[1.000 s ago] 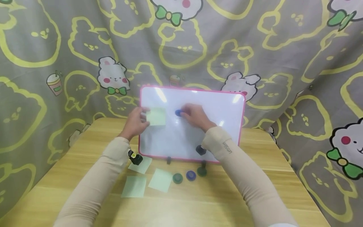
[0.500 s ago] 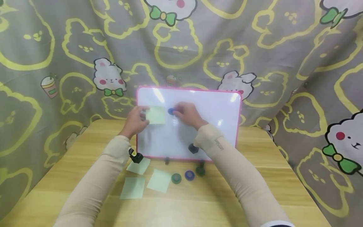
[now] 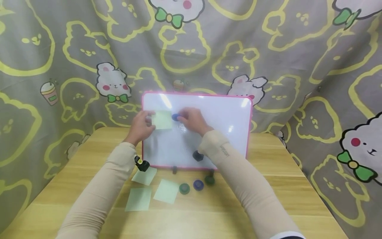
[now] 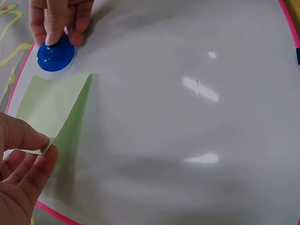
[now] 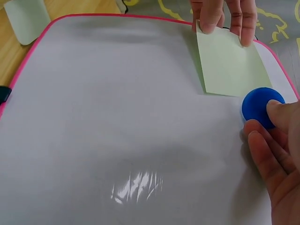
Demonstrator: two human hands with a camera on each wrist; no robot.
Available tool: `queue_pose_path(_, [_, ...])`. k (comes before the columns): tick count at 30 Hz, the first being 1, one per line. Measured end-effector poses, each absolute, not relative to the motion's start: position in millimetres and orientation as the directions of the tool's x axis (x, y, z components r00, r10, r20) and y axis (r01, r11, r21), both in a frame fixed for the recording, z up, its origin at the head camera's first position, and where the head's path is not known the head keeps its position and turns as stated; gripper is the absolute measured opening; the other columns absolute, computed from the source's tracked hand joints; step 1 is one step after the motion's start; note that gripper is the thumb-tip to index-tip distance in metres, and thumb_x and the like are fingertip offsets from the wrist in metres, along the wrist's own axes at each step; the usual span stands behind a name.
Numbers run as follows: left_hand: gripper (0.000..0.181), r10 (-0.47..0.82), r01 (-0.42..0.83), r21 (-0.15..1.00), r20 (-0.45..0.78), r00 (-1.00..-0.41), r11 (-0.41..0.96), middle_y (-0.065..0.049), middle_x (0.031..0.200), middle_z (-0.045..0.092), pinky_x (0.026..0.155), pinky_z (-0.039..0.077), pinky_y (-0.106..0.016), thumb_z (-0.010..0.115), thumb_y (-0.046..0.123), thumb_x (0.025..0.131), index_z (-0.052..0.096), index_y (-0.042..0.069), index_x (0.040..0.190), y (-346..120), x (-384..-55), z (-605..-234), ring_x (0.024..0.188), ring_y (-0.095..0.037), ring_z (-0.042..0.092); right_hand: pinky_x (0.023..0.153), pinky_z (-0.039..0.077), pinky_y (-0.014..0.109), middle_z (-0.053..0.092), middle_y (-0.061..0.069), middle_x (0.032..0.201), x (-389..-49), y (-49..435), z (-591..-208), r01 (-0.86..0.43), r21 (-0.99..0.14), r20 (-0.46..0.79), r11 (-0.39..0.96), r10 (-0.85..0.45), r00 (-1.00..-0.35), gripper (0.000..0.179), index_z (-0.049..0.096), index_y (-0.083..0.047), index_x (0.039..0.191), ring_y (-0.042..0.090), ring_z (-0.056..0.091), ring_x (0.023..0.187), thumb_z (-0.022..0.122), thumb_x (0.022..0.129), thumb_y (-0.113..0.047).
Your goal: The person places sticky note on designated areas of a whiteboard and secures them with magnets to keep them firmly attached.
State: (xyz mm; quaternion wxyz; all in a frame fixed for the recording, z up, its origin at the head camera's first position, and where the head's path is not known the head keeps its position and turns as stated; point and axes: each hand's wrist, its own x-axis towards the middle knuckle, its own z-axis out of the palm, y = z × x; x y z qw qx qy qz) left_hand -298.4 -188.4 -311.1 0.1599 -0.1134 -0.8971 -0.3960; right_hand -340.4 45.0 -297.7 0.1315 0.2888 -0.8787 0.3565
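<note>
A pink-edged whiteboard (image 3: 221, 132) stands propped on the table. My left hand (image 3: 140, 126) pinches the left side of a pale green sticky note (image 3: 162, 120) in front of the board's upper left. In the left wrist view the note (image 4: 49, 101) tilts, and its lower right part stands off the board surface. My right hand (image 3: 194, 120) holds a round blue magnet (image 3: 175, 117) by its edge, just right of the note. In the right wrist view the blue magnet (image 5: 262, 107) is at the note's corner; whether they touch I cannot tell.
Several green notes lie on the table, one (image 3: 138, 199) nearest the front. A green magnet (image 3: 184, 188), a blue magnet (image 3: 198, 185) and another green magnet (image 3: 209, 180) lie before the board. Patterned curtain (image 3: 185, 49) hangs behind. Black wrist-camera mounts (image 3: 142, 164) sit at both wrists.
My right hand has moved left with the blue magnet, closing the gap to the note. The left hand still holds the note against nearly the same part of the board. The head view has shifted slightly.
</note>
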Motion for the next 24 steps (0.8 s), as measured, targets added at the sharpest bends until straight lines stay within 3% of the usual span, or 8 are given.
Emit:
queue_pose_path(11, [0.053,0.054,0.306,0.66,0.373,-0.926,0.686,-0.02,0.122,0.047,0.085,0.051,-0.049,0.063,-0.004,0.081,0.053,0.001,0.133,-184.7,-301.6,-308.5,0.104,-0.036,0.053,0.081,0.05,0.028,0.07,0.002,0.088,-348.6,35.9,-298.2,-0.652,-0.511,0.486,0.561,-0.437,-0.757,0.009,0.071,-0.008,0.095,0.016,0.063,0.083,0.067,0.091,-0.014])
queue_pose_path(24, [0.053,0.056,0.317,0.641,0.393,-0.918,0.699,-0.021,0.12,0.047,0.086,0.051,-0.049,0.063,-0.005,0.08,0.053,-0.001,0.132,-179.9,-306.9,-306.5,0.104,-0.037,0.053,0.084,0.049,0.027,0.07,0.004,0.093,-350.0,27.6,-290.4,-0.641,-0.493,0.48,0.588,-0.431,-0.764,0.011,0.071,-0.007,0.1,0.016,0.063,0.087,0.065,0.092,-0.013])
